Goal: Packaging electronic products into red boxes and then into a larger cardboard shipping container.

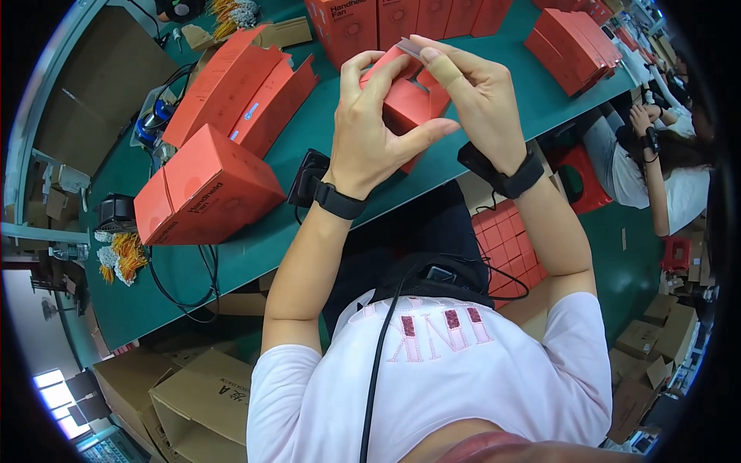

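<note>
Both hands were raised over the green table [324,147] in the upper middle of the frame, closed around a small red carton [405,100]. The left hand [370,131] gripped the carton from the near side, thumb stretched out toward the right along its lower edge, fingers curled over its top left corner. The right hand [475,92] held it from the right, with fingertips pinching an open flap [411,48] at the carton's top edge. Each wrist wore a black band with a small dark device attached.

To the left of the hands, a larger red box [208,189] lay tilted on the table, and just above it, several flattened red cartons [239,89] leaned against each other. A row of upright red boxes [401,19] stood along the top edge of the frame, with another stack of red boxes [575,42] at the upper right. Bundles of yellow and white ties [120,258] lay at the left edge of the table, beside a black cable [185,285] that looped off the table's near edge.

At the far right, another person [656,170] in a white top sat by a red stool [579,177]. Brown cardboard boxes [201,401] stood on the floor in the lower left, and more at the lower right.
</note>
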`<control>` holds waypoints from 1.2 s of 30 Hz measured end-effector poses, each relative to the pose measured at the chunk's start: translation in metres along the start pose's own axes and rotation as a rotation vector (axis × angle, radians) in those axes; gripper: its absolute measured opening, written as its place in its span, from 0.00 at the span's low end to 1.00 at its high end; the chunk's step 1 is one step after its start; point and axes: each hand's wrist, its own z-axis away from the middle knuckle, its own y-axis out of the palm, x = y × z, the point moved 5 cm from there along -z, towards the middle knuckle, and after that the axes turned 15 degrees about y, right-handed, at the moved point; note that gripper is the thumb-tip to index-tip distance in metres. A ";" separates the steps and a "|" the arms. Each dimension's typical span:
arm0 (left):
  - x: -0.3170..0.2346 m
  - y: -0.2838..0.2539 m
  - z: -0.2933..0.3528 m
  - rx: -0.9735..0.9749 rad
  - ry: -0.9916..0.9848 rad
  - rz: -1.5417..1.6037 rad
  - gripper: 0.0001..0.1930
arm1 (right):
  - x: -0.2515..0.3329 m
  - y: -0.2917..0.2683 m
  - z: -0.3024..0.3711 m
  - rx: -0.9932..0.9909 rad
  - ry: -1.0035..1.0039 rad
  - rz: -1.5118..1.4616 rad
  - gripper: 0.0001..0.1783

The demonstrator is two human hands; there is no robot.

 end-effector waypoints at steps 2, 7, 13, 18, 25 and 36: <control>0.000 0.000 0.000 -0.006 -0.005 -0.009 0.50 | 0.002 0.001 0.003 -0.017 -0.065 0.123 0.19; -0.001 -0.001 0.002 -0.004 -0.005 -0.033 0.52 | 0.007 -0.001 0.011 -0.009 -0.133 0.379 0.19; -0.004 0.003 0.007 -0.048 -0.070 -0.031 0.51 | 0.005 -0.002 0.006 -0.043 -0.027 0.353 0.17; -0.007 0.002 0.005 -0.087 -0.123 0.036 0.47 | 0.009 -0.001 0.006 -0.086 -0.136 0.478 0.16; 0.000 0.001 0.010 -0.053 -0.128 0.066 0.45 | 0.018 -0.013 0.023 0.349 -0.242 0.751 0.40; -0.003 0.063 0.050 -0.233 -1.283 1.618 0.33 | 0.042 -0.062 0.089 0.307 -0.789 1.036 0.63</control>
